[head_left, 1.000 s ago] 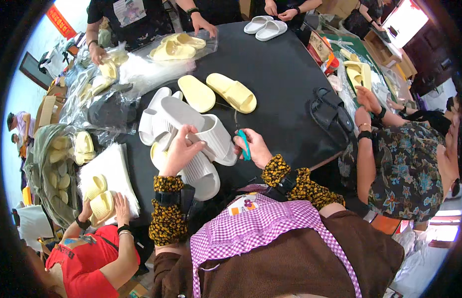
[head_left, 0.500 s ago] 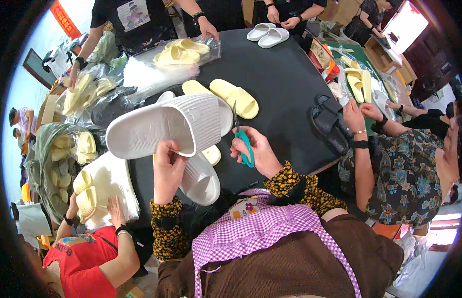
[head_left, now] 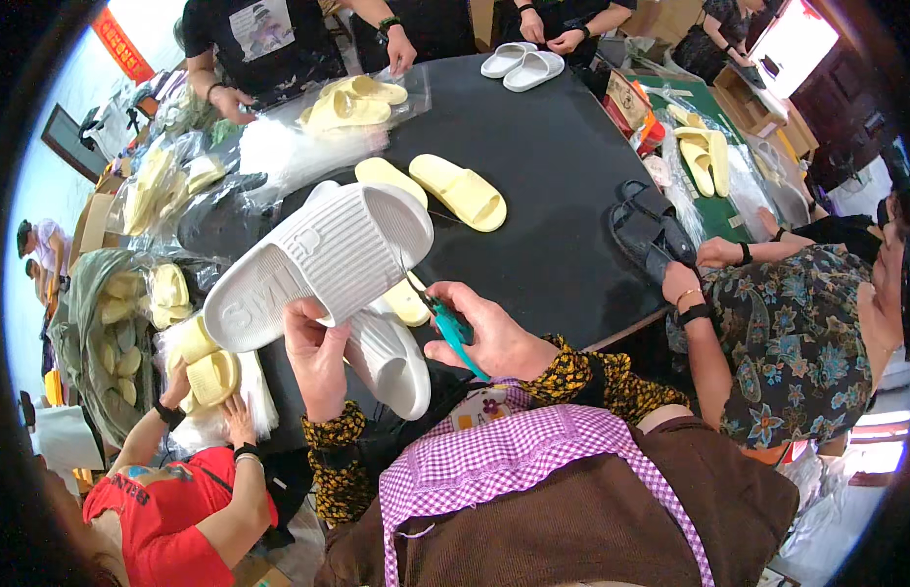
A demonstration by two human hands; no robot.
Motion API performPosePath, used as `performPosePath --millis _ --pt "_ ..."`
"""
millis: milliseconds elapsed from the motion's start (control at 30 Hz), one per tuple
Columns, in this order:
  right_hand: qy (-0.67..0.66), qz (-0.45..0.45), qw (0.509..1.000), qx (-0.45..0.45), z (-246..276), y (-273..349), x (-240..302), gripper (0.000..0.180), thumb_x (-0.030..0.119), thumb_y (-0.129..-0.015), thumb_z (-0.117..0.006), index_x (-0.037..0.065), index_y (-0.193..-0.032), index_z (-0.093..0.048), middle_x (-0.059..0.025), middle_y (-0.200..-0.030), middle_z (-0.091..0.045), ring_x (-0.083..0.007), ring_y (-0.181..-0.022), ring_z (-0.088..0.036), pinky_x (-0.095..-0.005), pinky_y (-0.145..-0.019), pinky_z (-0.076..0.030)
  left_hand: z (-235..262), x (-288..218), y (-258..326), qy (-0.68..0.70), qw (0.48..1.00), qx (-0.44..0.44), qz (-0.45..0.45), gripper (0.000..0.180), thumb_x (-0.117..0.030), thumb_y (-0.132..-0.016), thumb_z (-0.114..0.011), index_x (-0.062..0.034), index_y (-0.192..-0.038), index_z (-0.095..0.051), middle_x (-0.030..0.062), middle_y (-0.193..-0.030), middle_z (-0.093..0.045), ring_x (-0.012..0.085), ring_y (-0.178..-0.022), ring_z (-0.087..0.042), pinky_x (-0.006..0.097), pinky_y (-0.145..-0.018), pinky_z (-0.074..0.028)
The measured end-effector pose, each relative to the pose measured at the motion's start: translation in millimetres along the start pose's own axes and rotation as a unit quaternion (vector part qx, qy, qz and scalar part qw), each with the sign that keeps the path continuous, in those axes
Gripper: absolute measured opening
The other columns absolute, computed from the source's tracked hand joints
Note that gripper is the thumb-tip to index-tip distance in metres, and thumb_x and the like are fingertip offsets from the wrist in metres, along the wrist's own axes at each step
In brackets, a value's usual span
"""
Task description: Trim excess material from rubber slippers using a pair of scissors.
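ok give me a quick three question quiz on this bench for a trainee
1. True or false: the left hand holds up a pale grey slipper.
2. Which tool is the right hand holding?
3. Fill in the colour: the sandals near the right edge of the table are ____.

Key:
1. True.
2. Scissors with teal handles.
3. Black.

The left hand (head_left: pixel 316 354) points upward, pinching; the right hand (head_left: pixel 486 335) curls, pointing left.
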State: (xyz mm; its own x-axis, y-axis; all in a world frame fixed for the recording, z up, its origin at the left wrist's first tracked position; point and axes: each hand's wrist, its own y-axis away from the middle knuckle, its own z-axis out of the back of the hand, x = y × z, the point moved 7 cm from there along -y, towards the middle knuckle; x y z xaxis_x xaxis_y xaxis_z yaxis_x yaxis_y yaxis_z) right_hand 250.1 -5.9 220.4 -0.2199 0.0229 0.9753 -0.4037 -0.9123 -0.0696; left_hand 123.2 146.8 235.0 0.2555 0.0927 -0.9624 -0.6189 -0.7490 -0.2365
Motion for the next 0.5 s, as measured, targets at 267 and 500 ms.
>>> performPosePath --millis 267,500 --pt "0.007 0.023 0.999 -0.039 6.2 -0.3 5.2 0.054 0.023 -0.076 -0.070 -0.003 -0.116 -0.043 -0.0171 -0.094 -0.056 -0.0222 -0.083 -0.058 -0.0330 -0.074 -0.048 -2.7 -3.0 6.5 -0.009 1.000 0.008 0.017 0.021 0.002 -0.081 -0.058 -0.0072 -0.091 -0.042 -0.0019 -0.084 -0.048 0.0038 -0.071 -0.045 0.018 -0.061 -0.039" --pt "0.025 0.042 0.996 -0.078 11.0 -0.8 2.7 0.052 0.023 -0.077 -0.070 -0.004 -0.114 -0.046 -0.0201 -0.093 -0.059 -0.0248 -0.083 -0.062 -0.0345 -0.071 -0.049 -2.1 1.8 7.5 -0.016 1.000 0.011 0.003 0.020 0.001 -0.081 -0.058 -0.0069 -0.090 -0.042 -0.0024 -0.082 -0.049 0.0039 -0.069 -0.046 0.018 -0.060 -0.039"
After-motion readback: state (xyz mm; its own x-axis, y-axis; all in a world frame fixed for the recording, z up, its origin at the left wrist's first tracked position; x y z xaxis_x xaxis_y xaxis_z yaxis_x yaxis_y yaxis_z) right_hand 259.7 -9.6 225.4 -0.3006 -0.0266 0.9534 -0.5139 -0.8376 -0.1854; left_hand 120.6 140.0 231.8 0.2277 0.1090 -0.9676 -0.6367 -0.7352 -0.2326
